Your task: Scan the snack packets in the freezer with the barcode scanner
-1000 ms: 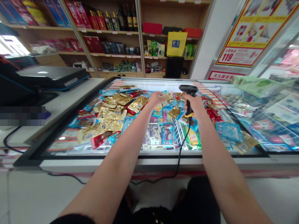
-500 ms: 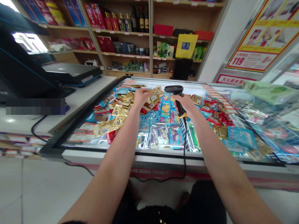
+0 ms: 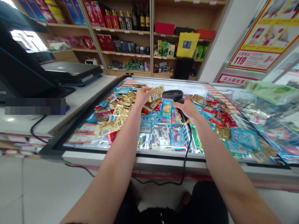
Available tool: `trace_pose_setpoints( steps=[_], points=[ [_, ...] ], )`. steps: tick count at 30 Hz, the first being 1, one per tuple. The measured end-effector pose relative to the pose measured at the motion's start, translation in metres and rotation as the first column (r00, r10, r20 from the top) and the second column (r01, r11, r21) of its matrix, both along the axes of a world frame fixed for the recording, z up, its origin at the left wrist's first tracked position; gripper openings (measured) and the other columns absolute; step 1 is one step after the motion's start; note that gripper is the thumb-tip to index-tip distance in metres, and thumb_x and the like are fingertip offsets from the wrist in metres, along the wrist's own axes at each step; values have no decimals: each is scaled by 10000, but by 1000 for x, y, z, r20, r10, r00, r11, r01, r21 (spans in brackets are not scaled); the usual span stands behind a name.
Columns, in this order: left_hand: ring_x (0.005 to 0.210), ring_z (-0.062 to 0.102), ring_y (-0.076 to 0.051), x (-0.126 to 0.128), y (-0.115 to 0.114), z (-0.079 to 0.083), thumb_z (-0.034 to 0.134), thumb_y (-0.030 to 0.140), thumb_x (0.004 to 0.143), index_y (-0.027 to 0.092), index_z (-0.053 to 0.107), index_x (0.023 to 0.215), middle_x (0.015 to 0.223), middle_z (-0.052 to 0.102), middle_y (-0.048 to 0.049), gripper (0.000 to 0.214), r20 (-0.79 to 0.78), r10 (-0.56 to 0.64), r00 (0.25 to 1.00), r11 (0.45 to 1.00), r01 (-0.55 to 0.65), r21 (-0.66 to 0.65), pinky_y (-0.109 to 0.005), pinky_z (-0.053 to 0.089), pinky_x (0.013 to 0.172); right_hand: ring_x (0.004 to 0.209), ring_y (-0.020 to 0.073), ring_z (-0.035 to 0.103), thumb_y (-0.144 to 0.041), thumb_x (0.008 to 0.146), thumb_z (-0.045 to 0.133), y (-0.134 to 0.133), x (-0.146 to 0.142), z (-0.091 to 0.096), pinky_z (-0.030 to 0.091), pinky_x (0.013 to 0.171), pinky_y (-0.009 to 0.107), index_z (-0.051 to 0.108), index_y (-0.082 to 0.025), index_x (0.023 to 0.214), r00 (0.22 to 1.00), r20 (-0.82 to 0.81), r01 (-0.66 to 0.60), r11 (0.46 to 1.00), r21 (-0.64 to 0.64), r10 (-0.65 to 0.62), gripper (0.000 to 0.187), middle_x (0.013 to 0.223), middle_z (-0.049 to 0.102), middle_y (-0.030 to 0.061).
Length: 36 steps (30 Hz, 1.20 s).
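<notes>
Sitting far left: monitor [image 3: 23, 74] on a counter [image 3: 77, 96]. Next, the freezer [image 3: 98, 155], its glass lid strewn with packets, gold pile [image 3: 112, 123] on its left part. The left hand [image 3: 142, 95] pinches a gold packet [image 3: 156, 92], held just above the pile. Just right of it the scanner [image 3: 173, 94] points at that packet, clenched in the right hand [image 3: 188, 109]. Its cable [image 3: 187, 155] drops over the freezer's front edge. Red packets [image 3: 216, 110] lie further right, poster [image 3: 257, 40] on the wall.
</notes>
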<state>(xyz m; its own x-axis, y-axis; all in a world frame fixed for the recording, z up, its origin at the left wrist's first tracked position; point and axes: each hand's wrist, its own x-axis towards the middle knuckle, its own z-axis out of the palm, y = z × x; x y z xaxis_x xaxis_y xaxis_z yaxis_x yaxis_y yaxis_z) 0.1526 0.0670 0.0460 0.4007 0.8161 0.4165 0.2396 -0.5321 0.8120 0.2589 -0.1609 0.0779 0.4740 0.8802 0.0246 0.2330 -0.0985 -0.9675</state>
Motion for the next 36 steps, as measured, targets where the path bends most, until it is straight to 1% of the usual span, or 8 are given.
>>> trace_pose_setpoints(
  steps=[4,9,17,23,30,34,36],
  points=[
    [837,657,-202,1,0,0,640,281,723,152,776,1006,867,741,-33,339,-23,8,1000,1000,-8,13,-269,511,767,320,115,438,-245,765,656,0,1,-1,369,291,246,492,-190,583,999,1,-32,999,4,32,251,427,508,-1],
    [842,658,-197,3,-2,0,642,277,736,145,775,993,853,739,-33,318,-20,22,1000,1000,-22,14,-270,506,789,336,108,443,-209,741,663,-1,0,-2,370,301,234,496,-189,597,998,-17,-62,998,3,62,222,446,516,-9],
    [872,657,-202,2,-8,3,630,267,732,141,770,1003,899,747,-43,330,-6,-13,1000,1000,13,-12,-271,506,821,334,101,431,-207,753,649,-3,-1,1,365,313,229,490,-186,581,996,-9,-88,996,-5,88,234,448,514,-7],
    [882,654,-206,3,-9,2,629,278,728,142,771,982,885,747,-44,321,8,-32,999,999,33,-11,-276,512,825,339,94,437,-228,771,648,-3,1,-1,356,321,220,496,-172,562,994,-13,-110,994,1,110,265,469,514,3],
    [869,648,-198,4,-12,2,607,277,732,129,757,1000,904,743,-47,341,-18,-32,999,999,31,-13,-272,502,820,345,93,433,-221,761,646,-5,1,0,361,332,222,490,-185,639,998,-17,-68,998,-3,68,202,476,523,-13],
    [874,641,-189,5,-13,2,579,270,749,140,742,1025,928,733,-59,346,-49,-28,998,1000,28,14,-279,492,832,336,101,433,-232,776,627,-9,7,-1,353,312,225,464,-207,702,1000,-6,-17,999,51,18,180,465,516,-32],
    [879,634,-182,1,-14,5,568,269,761,154,717,1084,966,720,-63,374,-73,-1,997,1000,4,30,-284,487,841,338,102,434,-236,775,630,-12,14,-1,357,307,225,453,-216,738,1000,-11,2,996,89,-1,182,471,521,-41]
  ],
)
